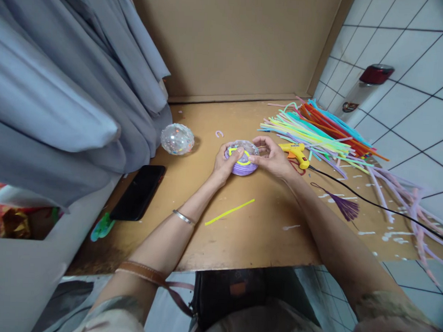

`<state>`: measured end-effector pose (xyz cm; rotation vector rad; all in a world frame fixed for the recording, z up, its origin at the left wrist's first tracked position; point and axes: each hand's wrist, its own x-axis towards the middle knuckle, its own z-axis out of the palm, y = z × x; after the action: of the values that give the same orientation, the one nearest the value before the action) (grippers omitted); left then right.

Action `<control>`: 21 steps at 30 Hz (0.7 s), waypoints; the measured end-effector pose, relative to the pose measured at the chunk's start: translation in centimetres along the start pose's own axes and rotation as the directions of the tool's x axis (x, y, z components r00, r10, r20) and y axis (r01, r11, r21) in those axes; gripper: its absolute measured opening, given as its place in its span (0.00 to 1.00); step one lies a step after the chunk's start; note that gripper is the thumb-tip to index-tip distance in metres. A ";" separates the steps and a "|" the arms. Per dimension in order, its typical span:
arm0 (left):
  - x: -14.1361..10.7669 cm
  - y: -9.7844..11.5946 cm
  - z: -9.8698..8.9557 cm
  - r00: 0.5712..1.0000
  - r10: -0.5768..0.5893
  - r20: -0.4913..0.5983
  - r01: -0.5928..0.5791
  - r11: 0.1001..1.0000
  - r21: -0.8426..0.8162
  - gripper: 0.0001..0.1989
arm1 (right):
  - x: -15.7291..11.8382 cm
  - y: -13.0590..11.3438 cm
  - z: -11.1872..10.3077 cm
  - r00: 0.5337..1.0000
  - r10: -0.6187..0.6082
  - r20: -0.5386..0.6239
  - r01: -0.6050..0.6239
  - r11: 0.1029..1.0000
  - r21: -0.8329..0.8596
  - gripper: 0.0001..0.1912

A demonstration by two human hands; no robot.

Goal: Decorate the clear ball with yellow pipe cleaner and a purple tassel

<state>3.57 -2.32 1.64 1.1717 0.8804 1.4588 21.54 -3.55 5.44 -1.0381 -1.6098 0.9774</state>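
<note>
A round clear ball [245,171] with purple strips wrapped around its lower part is held between both hands over the table. A yellow ring or curved strip [244,162] lies on its upper face. My left hand [226,163] is closed on the ball's left side, thumb on top near the yellow strip. My right hand [271,157] is at the ball's right side, thumb and a finger touching the yellow strip's edge, the other fingers bent. A straight yellow strip [229,212] lies on the table nearer my body.
On the table [266,236] are a clear ball [177,139], a black phone [138,192], a green clip [102,227], a yellow glue gun [297,153] with its cord, a purple tassel [342,205] and colored pipe cleaners [311,133]. A grey curtain [78,81] hangs left.
</note>
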 end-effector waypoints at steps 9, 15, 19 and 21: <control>0.0 -0.4 0.1 1.000 0.011 0.003 -0.011 0.999 -0.033 0.32 | 0.0 0.0 0.1 1.000 0.003 -0.012 -0.002 1.000 0.005 0.31; 0.3 -0.8 0.0 1.000 0.000 0.005 0.000 0.999 -0.046 0.36 | 0.0 0.1 0.0 1.000 0.006 -0.019 -0.006 1.000 -0.006 0.31; 0.8 -1.2 -0.2 1.000 -0.018 0.010 0.019 0.998 -0.052 0.34 | -0.1 0.0 0.0 1.000 0.011 -0.017 -0.011 1.000 -0.003 0.30; 1.0 -1.4 -0.3 1.000 -0.024 0.010 0.024 0.998 -0.056 0.33 | -0.1 0.0 0.0 1.000 0.011 -0.017 -0.011 1.000 0.002 0.30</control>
<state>3.66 -1.05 0.43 1.1219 0.8397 1.4488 21.55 -3.63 5.45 -1.0522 -1.5903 0.9748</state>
